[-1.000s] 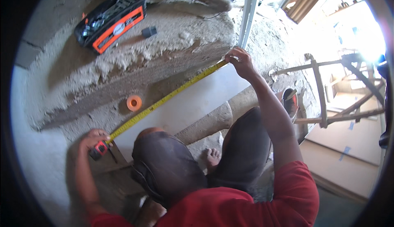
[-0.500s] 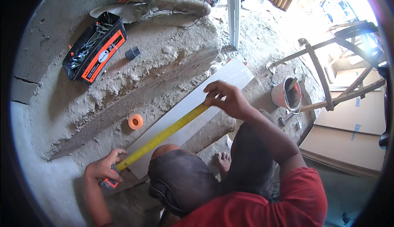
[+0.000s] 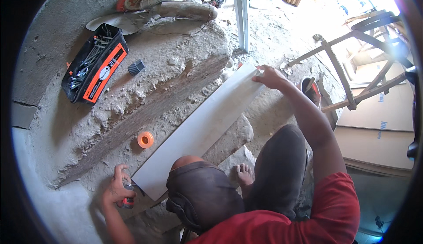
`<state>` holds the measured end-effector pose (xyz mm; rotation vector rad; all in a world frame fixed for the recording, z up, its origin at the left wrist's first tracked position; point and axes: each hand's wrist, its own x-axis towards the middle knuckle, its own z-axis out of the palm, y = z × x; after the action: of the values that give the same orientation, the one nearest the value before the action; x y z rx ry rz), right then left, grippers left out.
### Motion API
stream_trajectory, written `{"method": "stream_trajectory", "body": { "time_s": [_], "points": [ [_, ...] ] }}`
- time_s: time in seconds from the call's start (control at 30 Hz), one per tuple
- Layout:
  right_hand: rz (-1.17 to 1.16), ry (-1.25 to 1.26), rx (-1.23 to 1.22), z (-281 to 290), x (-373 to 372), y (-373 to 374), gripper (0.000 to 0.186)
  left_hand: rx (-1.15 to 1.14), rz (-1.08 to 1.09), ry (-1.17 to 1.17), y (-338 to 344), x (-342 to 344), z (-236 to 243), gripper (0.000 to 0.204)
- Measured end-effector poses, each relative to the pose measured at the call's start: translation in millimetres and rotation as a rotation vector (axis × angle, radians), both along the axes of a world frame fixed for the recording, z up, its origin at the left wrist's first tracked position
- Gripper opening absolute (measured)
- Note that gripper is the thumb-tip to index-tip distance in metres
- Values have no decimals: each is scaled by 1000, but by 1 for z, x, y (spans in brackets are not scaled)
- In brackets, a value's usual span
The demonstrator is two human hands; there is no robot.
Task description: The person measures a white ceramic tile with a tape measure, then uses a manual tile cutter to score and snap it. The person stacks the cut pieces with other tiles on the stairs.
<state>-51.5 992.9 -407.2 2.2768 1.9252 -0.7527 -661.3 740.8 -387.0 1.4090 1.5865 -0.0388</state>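
A long pale plank-shaped panel (image 3: 198, 122) lies slanting from near my left hand up to the far right, partly behind my knee. My left hand (image 3: 115, 186) is closed around a small red and black tape measure (image 3: 127, 201), just off the panel's near left corner. No yellow blade shows over the panel. At the panel's far right end, my right hand (image 3: 271, 77) grips the edge with its fingers. An orange ring-shaped roll (image 3: 145, 140) lies on the rough ground beside the panel's left edge.
A rough mortar ledge runs along the left, bearing a black and orange box of screws (image 3: 96, 65), a dark grey plug (image 3: 136, 67) and a trowel (image 3: 187, 10). A metal post (image 3: 240, 14), bucket (image 3: 310, 92), wooden frame (image 3: 339, 74) and stacked boards (image 3: 374, 120) stand beyond.
The yellow blade that was stretched over the panel is gone from sight. My right hand has let go of it and moved outward to the panel's far end. The view has shifted slightly.
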Motion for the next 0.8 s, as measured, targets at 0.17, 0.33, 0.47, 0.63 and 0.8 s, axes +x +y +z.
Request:
{"method": "stream_trajectory", "body": {
  "time_s": [0.17,0.33,0.47,0.63,0.8],
  "points": [
    [68,74,0,-12,1,18,50,85,165,245,-22,8,-3,91],
    [171,-70,-56,-16,2,32,53,194,303,420,-31,23,-11,91],
    [137,-18,-63,-19,6,29,54,246,384,362,-41,18,-25,83],
    [138,73,-56,-15,9,30,50,505,505,354,-57,6,-50,66],
    [153,294,-280,-12,23,46,51,720,506,658,-98,19,-49,65]
  ]
}}
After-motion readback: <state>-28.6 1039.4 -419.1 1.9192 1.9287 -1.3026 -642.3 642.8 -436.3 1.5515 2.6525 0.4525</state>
